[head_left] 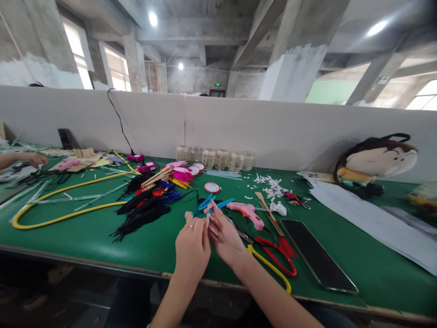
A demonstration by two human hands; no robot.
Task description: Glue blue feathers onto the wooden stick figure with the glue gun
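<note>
My left hand (191,243) and my right hand (223,234) meet over the front middle of the green table. The fingers of my right hand are closed on a blue feather (226,202), whose tip points to the right. Curled in beside them, the fingers of my left hand pinch something hidden from view; a ring shows on one finger. A pink glue gun (248,214) lies just right of my hands. Scissors with red handles (278,255) are close to my right wrist. Left of my hands is a pile of black feathers (145,216) with wooden sticks (156,176) and coloured feathers.
Several glass jars (222,159) line the white partition (259,123). A phone (317,255) lies at the right, near white paper sheets (368,223) and a plush bag (375,159). White scraps (273,187) are scattered behind the glue gun. A yellow tube (68,225) loops left; another person's hand (32,159) is far left.
</note>
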